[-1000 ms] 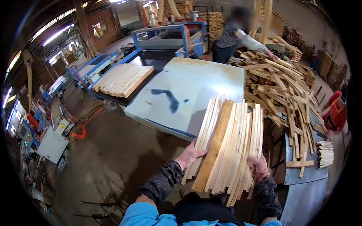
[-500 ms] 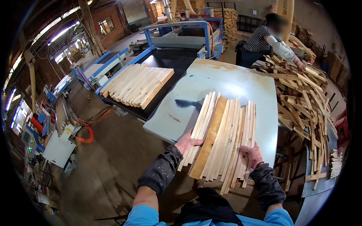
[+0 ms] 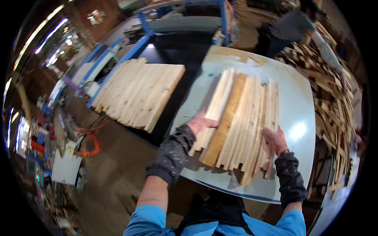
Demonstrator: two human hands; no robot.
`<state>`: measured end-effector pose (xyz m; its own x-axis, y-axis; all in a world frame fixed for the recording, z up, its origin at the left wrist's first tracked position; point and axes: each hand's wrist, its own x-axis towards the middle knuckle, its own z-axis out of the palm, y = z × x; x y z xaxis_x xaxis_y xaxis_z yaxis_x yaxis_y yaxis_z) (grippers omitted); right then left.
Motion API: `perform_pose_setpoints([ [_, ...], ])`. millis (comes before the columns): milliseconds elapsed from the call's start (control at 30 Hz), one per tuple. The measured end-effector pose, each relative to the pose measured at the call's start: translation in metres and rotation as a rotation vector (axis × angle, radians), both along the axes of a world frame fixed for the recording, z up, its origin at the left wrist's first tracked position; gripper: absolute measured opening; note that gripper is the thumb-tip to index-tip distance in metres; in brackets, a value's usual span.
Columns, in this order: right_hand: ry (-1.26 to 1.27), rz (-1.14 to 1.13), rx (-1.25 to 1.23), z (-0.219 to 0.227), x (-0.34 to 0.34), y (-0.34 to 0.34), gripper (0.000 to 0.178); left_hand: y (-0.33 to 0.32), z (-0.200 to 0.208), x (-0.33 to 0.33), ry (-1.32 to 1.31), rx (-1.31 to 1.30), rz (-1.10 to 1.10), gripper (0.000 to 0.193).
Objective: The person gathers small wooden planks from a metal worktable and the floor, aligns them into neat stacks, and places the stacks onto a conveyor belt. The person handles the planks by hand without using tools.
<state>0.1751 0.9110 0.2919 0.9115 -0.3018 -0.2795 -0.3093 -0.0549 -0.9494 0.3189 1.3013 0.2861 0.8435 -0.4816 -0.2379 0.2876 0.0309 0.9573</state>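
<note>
Between my gloved hands is a row of wood strips [image 3: 236, 129], pale and narrow, with one wider, browner board [image 3: 227, 122] among them. Their near ends are uneven. My left hand [image 3: 201, 122] presses the left side of the row, thumb on top and fingers out of sight. On the opposite side my right hand [image 3: 275, 140] grips the outer strips the same way. The row is over the light grey tabletop [image 3: 295, 106], well inside its front edge. Whether it lies flat on the surface or hangs just above it, I cannot tell.
To the left, another row of pale strips [image 3: 141, 88] lies on a black conveyor belt [image 3: 175, 55] with a blue frame. A heap of loose wood sticks [image 3: 334, 118] is at the right, where a person [image 3: 289, 29] reaches in. An orange coiled hose [image 3: 93, 146] hangs at lower left.
The wood strips and both hands have moved forward, from overhanging the table's near edge to fully over the tabletop. My view has shifted too, and the co-worker's arm reaches farther down the heap.
</note>
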Motion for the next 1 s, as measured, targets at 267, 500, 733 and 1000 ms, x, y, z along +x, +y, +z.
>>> perform_pose_setpoints([
  [267, 0.409, 0.211, -0.983, 0.037, 0.018, 0.006, 0.095, 0.042, 0.037, 0.024, -0.078, 0.408, -0.075, 0.094],
  [500, -0.161, 0.19, -1.04, 0.036, 0.06, 0.106, 0.1, 0.031, 0.012, 0.006, -0.169, 0.413, -0.042, 0.08],
  [733, 0.067, 0.363, -1.211, 0.045, 0.111, 0.217, 0.085, 0.023, 0.018, 0.005, -0.4, 1.126, -0.127, 0.113],
  [1000, 0.179, 0.262, -1.145, 0.059, 0.143, 0.251, 0.038, 0.026, 0.037, -0.03, -0.48, 1.004, -0.108, 0.118],
])
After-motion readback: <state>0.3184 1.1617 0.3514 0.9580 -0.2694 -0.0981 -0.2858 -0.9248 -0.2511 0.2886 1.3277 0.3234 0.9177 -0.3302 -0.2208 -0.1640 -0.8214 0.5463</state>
